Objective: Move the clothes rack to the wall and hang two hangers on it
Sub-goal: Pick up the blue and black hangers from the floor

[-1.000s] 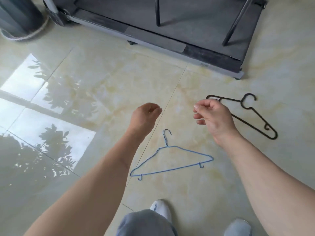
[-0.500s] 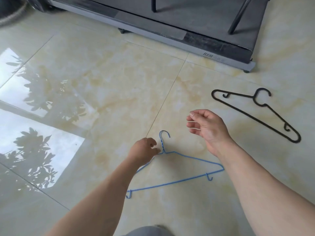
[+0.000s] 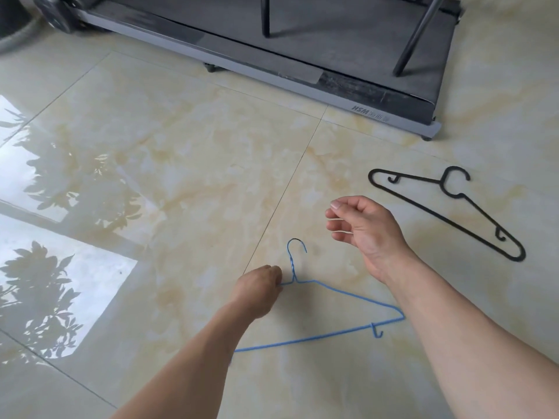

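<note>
A blue wire hanger [image 3: 332, 300] lies flat on the glossy tiled floor, hook pointing away from me. My left hand [image 3: 257, 290] is down at the hanger's left shoulder, fingertips pinching the wire just beside the twisted neck. My right hand [image 3: 363, 228] hovers above the floor to the right of the hook, fingers loosely curled and holding nothing. A black plastic hanger [image 3: 447, 211] lies on the floor farther right, untouched. Two dark slanted rods [image 3: 419, 34] that may be the rack's legs stand on the treadmill deck; the rest of the rack is out of view.
A grey and black treadmill [image 3: 302, 74] spans the far side of the floor. A dark round object with a pale hose [image 3: 15, 28] sits at the far left corner. Window light and plant reflections cover the tiles on the left.
My left hand dropped from mid-air to the blue hanger and took hold of its wire near the neck. My right hand lowered slightly and stayed empty. The view tilted downward.
</note>
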